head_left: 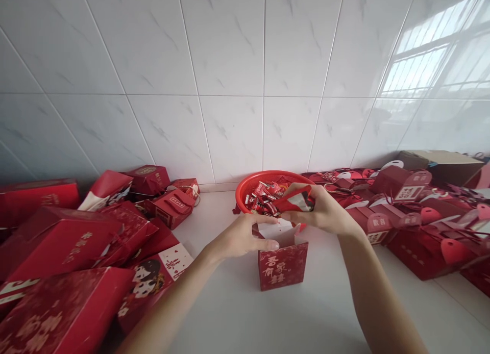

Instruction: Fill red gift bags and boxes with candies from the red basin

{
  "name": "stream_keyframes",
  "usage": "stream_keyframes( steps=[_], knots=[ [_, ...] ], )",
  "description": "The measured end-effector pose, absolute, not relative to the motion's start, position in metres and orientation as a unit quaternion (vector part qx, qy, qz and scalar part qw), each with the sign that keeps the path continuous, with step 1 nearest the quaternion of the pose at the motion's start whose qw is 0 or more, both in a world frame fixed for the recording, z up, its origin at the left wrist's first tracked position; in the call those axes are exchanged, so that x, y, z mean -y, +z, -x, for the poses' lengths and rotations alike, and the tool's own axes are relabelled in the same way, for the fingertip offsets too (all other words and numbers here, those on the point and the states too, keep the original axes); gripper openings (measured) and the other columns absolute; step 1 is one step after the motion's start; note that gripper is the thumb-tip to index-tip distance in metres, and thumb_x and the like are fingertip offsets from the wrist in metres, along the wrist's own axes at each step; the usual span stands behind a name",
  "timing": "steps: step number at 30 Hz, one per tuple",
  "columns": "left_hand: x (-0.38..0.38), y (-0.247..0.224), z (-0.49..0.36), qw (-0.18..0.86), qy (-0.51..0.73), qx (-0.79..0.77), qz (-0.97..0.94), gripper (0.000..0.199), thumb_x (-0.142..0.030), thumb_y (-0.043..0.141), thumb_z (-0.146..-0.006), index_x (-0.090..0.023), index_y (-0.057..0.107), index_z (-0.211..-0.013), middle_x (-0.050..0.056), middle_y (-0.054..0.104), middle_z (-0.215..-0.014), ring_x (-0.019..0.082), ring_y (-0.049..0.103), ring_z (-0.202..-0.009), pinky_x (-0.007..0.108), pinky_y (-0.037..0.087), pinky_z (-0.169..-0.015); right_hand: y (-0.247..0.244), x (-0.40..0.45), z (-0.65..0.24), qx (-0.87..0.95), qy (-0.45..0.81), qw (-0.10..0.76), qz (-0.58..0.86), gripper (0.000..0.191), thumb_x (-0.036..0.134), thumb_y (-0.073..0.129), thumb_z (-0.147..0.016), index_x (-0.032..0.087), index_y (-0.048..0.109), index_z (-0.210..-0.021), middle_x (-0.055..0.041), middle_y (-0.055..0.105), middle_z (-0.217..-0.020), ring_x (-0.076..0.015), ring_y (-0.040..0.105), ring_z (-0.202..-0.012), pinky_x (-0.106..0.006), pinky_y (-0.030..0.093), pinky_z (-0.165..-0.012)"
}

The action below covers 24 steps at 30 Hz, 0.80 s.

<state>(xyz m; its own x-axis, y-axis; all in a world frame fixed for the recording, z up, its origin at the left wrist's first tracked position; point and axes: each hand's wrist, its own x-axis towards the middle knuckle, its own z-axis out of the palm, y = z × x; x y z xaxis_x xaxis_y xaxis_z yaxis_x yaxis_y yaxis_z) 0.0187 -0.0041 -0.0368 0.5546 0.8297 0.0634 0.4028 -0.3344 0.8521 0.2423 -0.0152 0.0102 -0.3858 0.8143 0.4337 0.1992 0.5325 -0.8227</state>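
Spans the mouth of an open red gift box (283, 266), in front of the red basket (240, 193), with left hand (245, 236), thumb and fingers parted; grips a red packet (293, 202) (white and dark showing) in right hand (320, 211), above the basket's near right side.

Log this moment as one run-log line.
Left hand: gripping open box | Right hand: holding red item | Red basket: behind box, holding wrapped sweets

Left hand (250, 237) grips rim of upright red box (283, 267); right hand (321, 208) holds red packet (294, 201) above box, near basket (243, 186).
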Motion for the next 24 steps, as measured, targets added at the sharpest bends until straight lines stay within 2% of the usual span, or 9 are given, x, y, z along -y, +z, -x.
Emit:
stream_keyframes(
  steps=[2, 5, 9, 13, 17, 24],
  knots=[
    [0.005, -0.037, -0.019, 0.423, 0.255, -0.392, -0.776, 0.05, -0.04, 0.082, -0.07, -0.027, 0.074, -0.118, 0.005, 0.075, -0.109, 0.022, 0.07, -0.081, 0.028, 0.053, -0.071, 0.007, 0.013, -0.238, 0.766, 0.353, 0.426, 0.328, 0.025, 0.034, 0.078, -0.076, 0.021, 0.073, -0.097, 0.0, 0.069, -0.077, -0.0171, 0.063, -0.067, -0.026, 0.05, -0.059],
    [0.007, -0.034, -0.021, 0.446, 0.249, -0.372, -0.775, 0.041, -0.037, 0.079, -0.073, -0.023, 0.076, -0.111, 0.004, 0.077, -0.093, 0.022, 0.07, -0.079, 0.028, 0.054, -0.069, 0.002, 0.008, -0.234, 0.817, 0.327, 0.339, 0.332, 0.027, 0.03, 0.083, -0.071, 0.023, 0.073, -0.095, 0.0016, 0.07, -0.08, -0.0163, 0.063, -0.069, -0.025, 0.048, -0.062],
    [0.009, -0.029, -0.022, 0.473, 0.254, -0.344, -0.77, 0.045, -0.031, 0.079, -0.073, -0.026, 0.073, -0.118, 0.003, 0.076, -0.11, 0.026, 0.07, -0.103, 0.031, 0.054, -0.088, 0.0, 0.004, -0.24, 0.853, 0.309, 0.246, 0.342, 0.03, 0.022, 0.084, -0.067, 0.023, 0.073, -0.095, 0.0003, 0.072, -0.087, -0.0187, 0.066, -0.08, -0.025, 0.049, -0.067],
    [0.007, -0.03, -0.021, 0.466, 0.257, -0.351, -0.771, 0.054, -0.033, 0.082, -0.071, -0.025, 0.07, -0.123, 0.005, 0.073, -0.12, 0.028, 0.067, -0.111, 0.035, 0.053, -0.093, 0.003, 0.005, -0.246, 0.852, 0.291, 0.255, 0.352, 0.021, 0.022, 0.079, -0.074, 0.023, 0.072, -0.094, -0.0004, 0.072, -0.089, -0.0182, 0.065, -0.084, -0.025, 0.049, -0.071],
    [0.006, -0.032, -0.022, 0.478, 0.258, -0.368, -0.755, 0.058, -0.031, 0.084, -0.068, -0.025, 0.07, -0.124, 0.006, 0.071, -0.125, 0.03, 0.065, -0.115, 0.035, 0.053, -0.093, 0.004, 0.008, -0.245, 0.867, 0.241, 0.232, 0.369, 0.007, 0.016, 0.074, -0.077, 0.021, 0.073, -0.081, 0.0, 0.07, -0.078, -0.0155, 0.061, -0.07, -0.024, 0.044, -0.061],
    [0.006, -0.032, -0.022, 0.468, 0.239, -0.391, -0.756, 0.065, -0.036, 0.086, -0.067, -0.024, 0.068, -0.128, 0.007, 0.07, -0.126, 0.03, 0.066, -0.109, 0.038, 0.051, -0.093, 0.012, 0.019, -0.243, 0.882, 0.184, 0.191, 0.39, 0.013, 0.008, 0.066, -0.08, 0.019, 0.073, -0.082, -0.0008, 0.07, -0.075, -0.0139, 0.057, -0.065, -0.025, 0.04, -0.061]
  ],
)
